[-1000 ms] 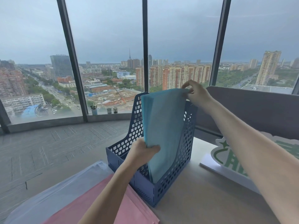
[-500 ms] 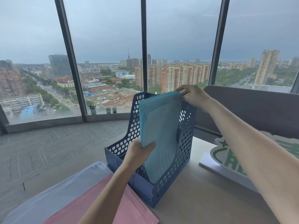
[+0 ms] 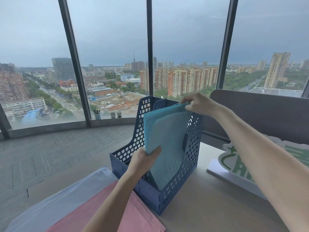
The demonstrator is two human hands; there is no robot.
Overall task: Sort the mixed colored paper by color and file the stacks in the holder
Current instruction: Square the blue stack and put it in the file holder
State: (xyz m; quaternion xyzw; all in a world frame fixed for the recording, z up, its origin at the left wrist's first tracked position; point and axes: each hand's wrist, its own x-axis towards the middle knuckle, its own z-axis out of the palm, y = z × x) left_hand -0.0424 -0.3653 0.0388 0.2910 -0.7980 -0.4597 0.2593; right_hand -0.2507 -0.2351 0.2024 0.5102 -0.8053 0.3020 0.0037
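Both hands have lowered the blue paper stack (image 3: 165, 139) deeper into the blue holder (image 3: 189, 173), so its top edge now sits near the rim instead of standing well above it. The right hand (image 3: 199, 102) pinches the stack's top corner and the left hand (image 3: 143, 159) grips its near edge, thumb across the front sheet. Judging by this, the blue stack is nearly filed in the right-side compartment, while the pink stack (image 3: 117, 213) and a pale, whitish stack (image 3: 66, 201) beside it lie on the desk (image 3: 209, 211), awaiting their turn.
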